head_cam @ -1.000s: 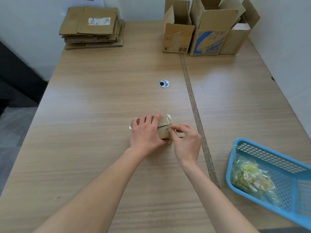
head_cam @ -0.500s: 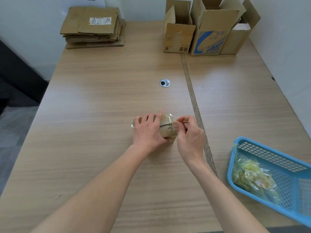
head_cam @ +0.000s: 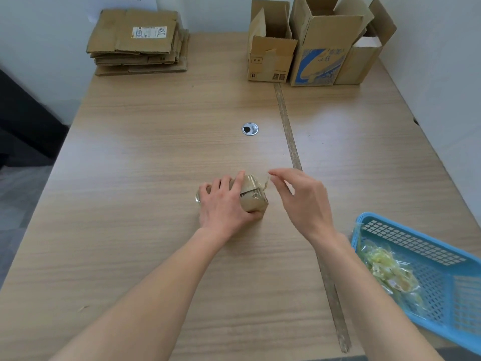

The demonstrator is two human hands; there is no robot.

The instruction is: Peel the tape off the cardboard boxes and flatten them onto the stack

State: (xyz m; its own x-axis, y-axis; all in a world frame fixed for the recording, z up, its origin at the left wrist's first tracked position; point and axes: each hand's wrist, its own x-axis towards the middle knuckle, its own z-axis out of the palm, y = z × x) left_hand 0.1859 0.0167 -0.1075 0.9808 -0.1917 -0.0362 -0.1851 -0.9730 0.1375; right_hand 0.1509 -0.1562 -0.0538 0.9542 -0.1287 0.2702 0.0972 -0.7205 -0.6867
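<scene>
Here, the small cardboard box [head_cam: 253, 198] sits on the counter [head_cam: 156, 152] near its middle, a little toward my near side. My left hand [head_cam: 223, 204] lies over the box's left part, palm down, fingers curled over the top and thumb at the near side, so its grip is holding the box in place. A strip of clear tape [head_cam: 264, 185] lifts off the box's far right corner. My right hand [head_cam: 303, 201] hovers just right of the box, wrist raised, fingers loosely bent and pointing left toward the tape; I cannot tell whether its grip has the tape's end or is parted just short of it.

Further out, on the near right edge of the counter, a blue plastic basket [head_cam: 442, 277] holds a crumpled wad of yellowish peeled tape [head_cam: 390, 272]. At the far right stand three open boxes [head_cam: 320, 48] in a row, flaps up, touching one another; I cannot see into them. At the far left corner lies the stack of flattened cardboard [head_cam: 138, 43], its top sheet bearing a white label. A round metal grommet [head_cam: 250, 129] sits in the counter between the far boxes and my hands.
</scene>
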